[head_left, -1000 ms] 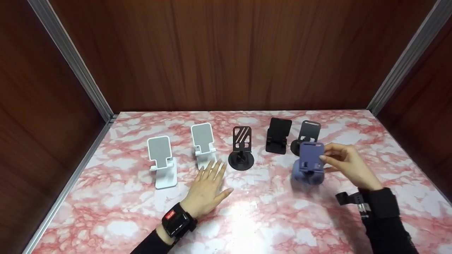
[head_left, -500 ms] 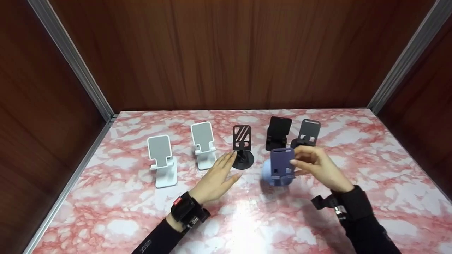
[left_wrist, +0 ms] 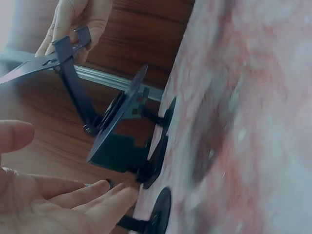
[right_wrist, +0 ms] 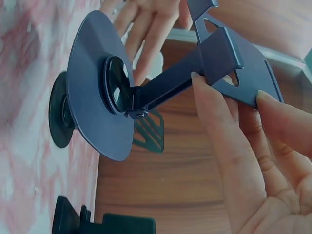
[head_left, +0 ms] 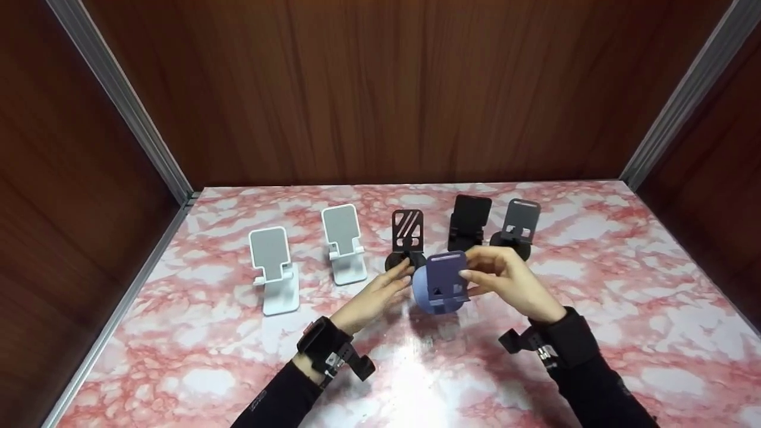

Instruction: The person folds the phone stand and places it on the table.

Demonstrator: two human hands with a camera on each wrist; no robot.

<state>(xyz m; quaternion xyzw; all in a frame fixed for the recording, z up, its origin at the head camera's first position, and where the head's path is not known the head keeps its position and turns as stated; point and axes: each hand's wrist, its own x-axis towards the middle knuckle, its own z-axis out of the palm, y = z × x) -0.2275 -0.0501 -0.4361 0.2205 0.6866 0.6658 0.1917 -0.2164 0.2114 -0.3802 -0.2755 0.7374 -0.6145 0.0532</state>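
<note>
A purple phone stand (head_left: 447, 276) with a round base is pinched at its plate's edge between the thumb and fingers of my right hand (head_left: 516, 284). In the right wrist view the stand's disc base (right_wrist: 95, 87) is tilted and off the tabletop. My left hand (head_left: 370, 302) is extended with fairly straight fingers just left of that base; contact between them cannot be told. Behind the left fingertips stands a black phone stand (head_left: 408, 229) with slanted slots, its round base partly hidden by the hand and the purple stand.
Two white phone stands (head_left: 280, 294) (head_left: 349, 267) are on the left of the pink marbled table (head_left: 202, 380). A black folding stand (head_left: 471, 217) and a dark grey round-based stand (head_left: 521, 220) stand at the back right. Brown wood-grain panels (head_left: 380, 89) enclose the table.
The purple stand has travelled left in my right hand, from beside the grey stand to in front of the slotted black one. My left hand has shifted right, towards it.
</note>
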